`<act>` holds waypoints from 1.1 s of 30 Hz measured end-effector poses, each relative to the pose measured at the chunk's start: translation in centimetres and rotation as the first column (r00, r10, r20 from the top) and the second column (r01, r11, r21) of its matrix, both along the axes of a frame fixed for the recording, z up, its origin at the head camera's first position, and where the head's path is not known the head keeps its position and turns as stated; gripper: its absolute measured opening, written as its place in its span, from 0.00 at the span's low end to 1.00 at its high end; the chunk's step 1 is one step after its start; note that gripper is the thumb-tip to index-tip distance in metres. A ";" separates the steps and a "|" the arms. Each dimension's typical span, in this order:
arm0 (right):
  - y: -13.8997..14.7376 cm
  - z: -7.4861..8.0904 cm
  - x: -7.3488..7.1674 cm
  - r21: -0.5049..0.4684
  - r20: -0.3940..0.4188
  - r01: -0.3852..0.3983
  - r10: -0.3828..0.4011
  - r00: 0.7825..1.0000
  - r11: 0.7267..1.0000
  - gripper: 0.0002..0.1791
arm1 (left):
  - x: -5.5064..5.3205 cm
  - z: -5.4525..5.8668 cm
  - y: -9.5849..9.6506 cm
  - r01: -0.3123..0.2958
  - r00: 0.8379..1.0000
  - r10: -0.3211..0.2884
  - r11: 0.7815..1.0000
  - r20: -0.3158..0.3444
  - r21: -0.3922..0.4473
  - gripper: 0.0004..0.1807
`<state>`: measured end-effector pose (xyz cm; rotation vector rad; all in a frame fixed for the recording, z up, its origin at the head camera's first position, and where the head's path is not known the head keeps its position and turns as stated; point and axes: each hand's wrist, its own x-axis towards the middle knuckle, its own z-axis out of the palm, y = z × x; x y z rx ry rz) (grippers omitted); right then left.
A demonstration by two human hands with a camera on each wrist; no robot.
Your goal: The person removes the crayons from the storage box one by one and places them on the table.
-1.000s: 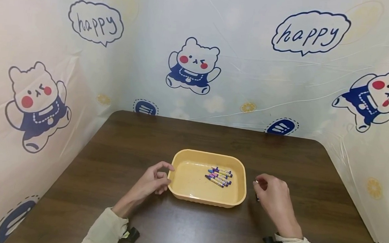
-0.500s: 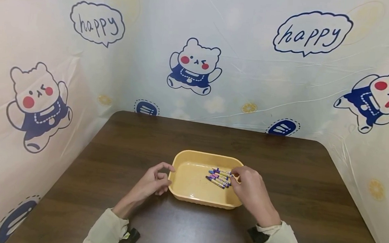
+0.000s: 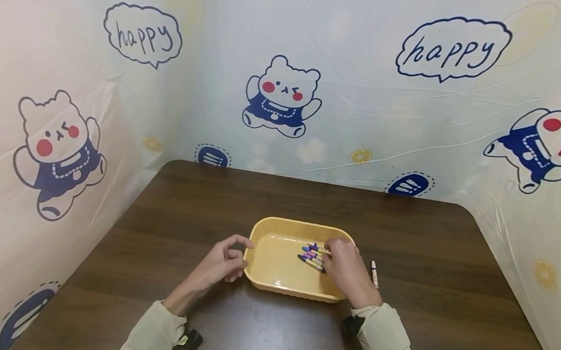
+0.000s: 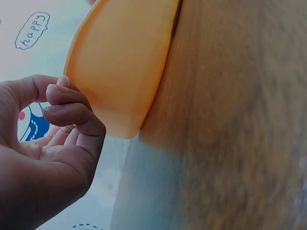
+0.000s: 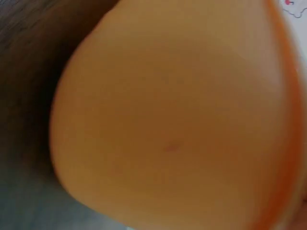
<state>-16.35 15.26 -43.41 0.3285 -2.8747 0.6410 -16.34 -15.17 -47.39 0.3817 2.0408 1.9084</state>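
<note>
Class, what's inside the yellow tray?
Several crayons lie in the right part of the tray. The right hand covers some of their ends; whatever it may hold or hide cannot be seen.

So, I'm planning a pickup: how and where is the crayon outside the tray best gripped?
Probably mid-barrel, pinching the crayon across its width from above: it's slim and lies flat on the table, apart from the yellow tray, both sides free.

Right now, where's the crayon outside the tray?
Head view: the lone crayon lies on the table, right of the yellow tray and the right hand.
</note>
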 end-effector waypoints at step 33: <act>-0.2 -2.5 0.0 0.052 0.028 -0.052 0.050 0.998 0.997 0.13 | 0.2 0.1 0.1 0.005 1.000 -0.005 1.000 0.013 0.025 0.21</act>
